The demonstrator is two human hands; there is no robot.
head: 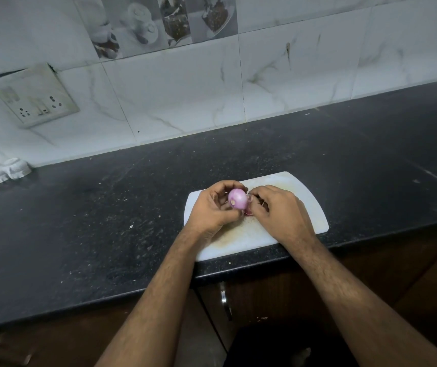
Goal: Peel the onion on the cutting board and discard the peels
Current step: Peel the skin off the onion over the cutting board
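The onion (237, 199) sits cupped in the left hand (213, 207), fingers curled around it, held just above the white cutting board (302, 205). The face turned up from that grip is smooth, glossy pink-purple with a pale root nub, so most of the dry skin looks gone. Against the onion's right side, the right hand (278, 210) is pinched closed on what seems to be a thin reddish peel (249, 212), partly hidden under the fingers. Left to do: strip this last layer and discard the peels. The board is flat, stained plastic on a speckled black counter (106, 207)
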